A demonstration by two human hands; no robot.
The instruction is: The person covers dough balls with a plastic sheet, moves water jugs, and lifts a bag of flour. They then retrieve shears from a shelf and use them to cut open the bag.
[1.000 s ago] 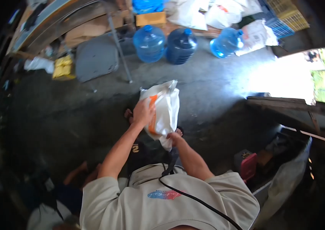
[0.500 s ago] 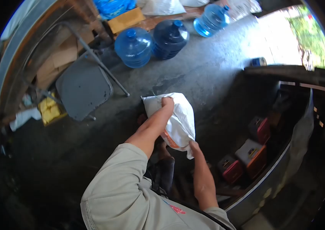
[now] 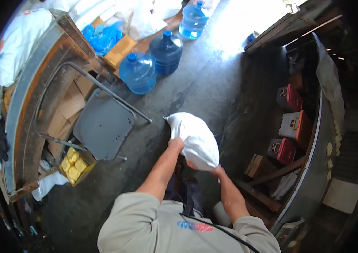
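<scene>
A full white sack [image 3: 193, 137] hangs in front of my body, above the dark concrete floor, with a bit of orange print showing low on its near side. My left hand [image 3: 176, 145] is closed on the sack's left edge. At the lower right corner, my right hand [image 3: 218, 170] grips the gathered white material. The undersides of both hands and the fingertips are mostly hidden.
A grey folding chair [image 3: 105, 125] stands at left, near a box of yellow packets [image 3: 74, 165]. Blue water jugs [image 3: 137, 74] are on the floor [image 3: 204, 84] ahead. Toolboxes [image 3: 295, 126] sit under a long table [image 3: 303, 185] at right.
The view has turned, so the chair and jugs appear shifted. My left hand has gone from the top of the sack to its left edge; my right hand still holds the corner.
</scene>
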